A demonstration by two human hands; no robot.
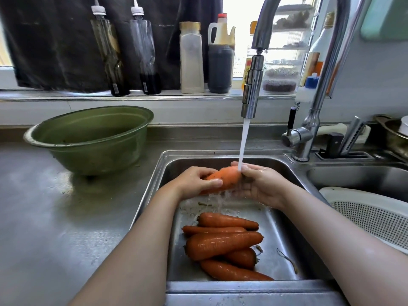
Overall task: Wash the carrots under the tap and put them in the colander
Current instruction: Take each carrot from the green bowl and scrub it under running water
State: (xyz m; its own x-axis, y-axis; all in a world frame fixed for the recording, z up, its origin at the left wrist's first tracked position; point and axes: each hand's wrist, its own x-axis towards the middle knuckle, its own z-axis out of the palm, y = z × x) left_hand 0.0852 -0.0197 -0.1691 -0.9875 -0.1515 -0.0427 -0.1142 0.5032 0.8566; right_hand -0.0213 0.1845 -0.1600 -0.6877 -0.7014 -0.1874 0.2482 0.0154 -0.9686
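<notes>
Carrot (223,177) lies between your two hands under the running water (242,146). Your left hand (196,181) grips its narrower end, thumb across the front, and your right hand (262,184) curls round the thick end. Both hands are over the far half of the sink (287,228), well below the tap head (251,85). Five more carrots (223,241) lie piled wet on the sink floor nearer you. Past the sink's right rim sits the white colander (371,217). On the steel counter (55,217) to your left stands a green bowl (88,138), and bottles (192,58) line the sill behind.
</notes>
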